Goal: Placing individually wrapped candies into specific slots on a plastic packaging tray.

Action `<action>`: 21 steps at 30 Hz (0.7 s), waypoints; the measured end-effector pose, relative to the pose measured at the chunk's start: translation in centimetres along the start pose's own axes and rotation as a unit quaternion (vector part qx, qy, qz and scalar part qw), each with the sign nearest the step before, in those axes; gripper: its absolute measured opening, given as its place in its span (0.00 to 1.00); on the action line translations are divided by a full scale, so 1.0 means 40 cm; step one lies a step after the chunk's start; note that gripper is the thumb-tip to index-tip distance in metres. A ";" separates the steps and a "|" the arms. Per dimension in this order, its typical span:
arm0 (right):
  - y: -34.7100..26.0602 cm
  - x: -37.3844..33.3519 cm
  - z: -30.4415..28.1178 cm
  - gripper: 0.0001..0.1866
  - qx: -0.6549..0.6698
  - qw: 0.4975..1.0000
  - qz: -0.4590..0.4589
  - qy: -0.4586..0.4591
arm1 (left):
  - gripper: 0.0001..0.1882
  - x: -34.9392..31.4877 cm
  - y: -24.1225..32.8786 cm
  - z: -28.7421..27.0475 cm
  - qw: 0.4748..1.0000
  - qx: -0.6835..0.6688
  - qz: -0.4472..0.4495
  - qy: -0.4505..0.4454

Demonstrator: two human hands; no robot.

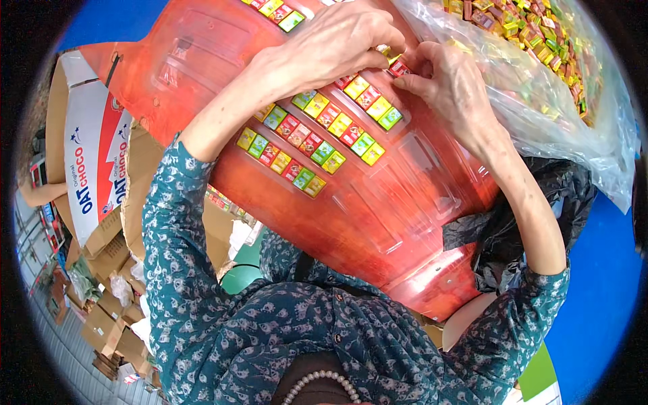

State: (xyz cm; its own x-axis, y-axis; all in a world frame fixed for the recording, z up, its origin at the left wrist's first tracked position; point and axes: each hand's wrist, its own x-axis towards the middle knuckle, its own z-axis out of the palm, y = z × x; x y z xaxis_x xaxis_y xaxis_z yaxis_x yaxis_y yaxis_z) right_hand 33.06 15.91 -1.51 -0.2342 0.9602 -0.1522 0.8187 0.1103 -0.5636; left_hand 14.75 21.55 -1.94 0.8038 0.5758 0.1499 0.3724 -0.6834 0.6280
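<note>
White-red carton (84, 125), blue lettering; left hand (327, 46), right hand (453, 88) touching labelled blocks (399, 68), grips unclear.

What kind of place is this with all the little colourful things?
Probably a packing workshop: there are piled cardboard boxes, a big clear bag of small colourful pieces, and clear plastic trays with similar pieces in rows.

Before me, small square multicoloured packets (327, 115) sit in rows in clear moulded plastic trays (405, 196) on the middle of the red worktop (283, 219). My bare left hand (327, 50) is over its far part, my bare right hand (449, 88) beside it. A clear plastic bag (533, 128) of small multicoloured pieces (540, 37) lies along the far right edge; nearer me, a black plastic bag (496, 239) overlaps that side. A white-and-red cardboard carton (91, 169) stands left.
</note>
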 end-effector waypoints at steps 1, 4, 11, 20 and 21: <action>-0.003 0.000 -0.003 0.11 0.023 0.999 0.031 -0.015 | 0.13 0.001 0.001 -0.003 1.000 -0.004 -0.005 -0.013; 0.009 -0.001 0.002 0.11 0.048 0.996 0.061 -0.037 | 0.13 0.002 -0.007 0.002 1.000 -0.012 0.005 -0.015; -0.008 -0.025 0.001 0.11 -0.027 0.999 0.030 0.015 | 0.09 -0.008 -0.014 0.000 0.999 -0.010 0.036 0.016; 0.002 -0.019 0.007 0.13 0.030 0.998 0.061 -0.007 | 0.09 -0.005 -0.022 0.008 1.000 0.002 0.025 -0.001; 0.008 -0.016 0.008 0.13 0.031 0.998 0.062 -0.007 | 0.09 -0.004 -0.021 0.007 1.000 0.002 0.025 -0.001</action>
State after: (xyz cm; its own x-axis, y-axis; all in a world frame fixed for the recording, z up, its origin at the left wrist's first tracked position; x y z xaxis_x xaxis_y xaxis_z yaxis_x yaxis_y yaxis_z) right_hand 33.33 15.25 -1.85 -0.1420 0.9616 -0.2350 0.8083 -0.0244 -0.5882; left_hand 14.43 21.89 -2.72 0.8226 0.5397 0.1792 0.3336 -0.7132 0.6164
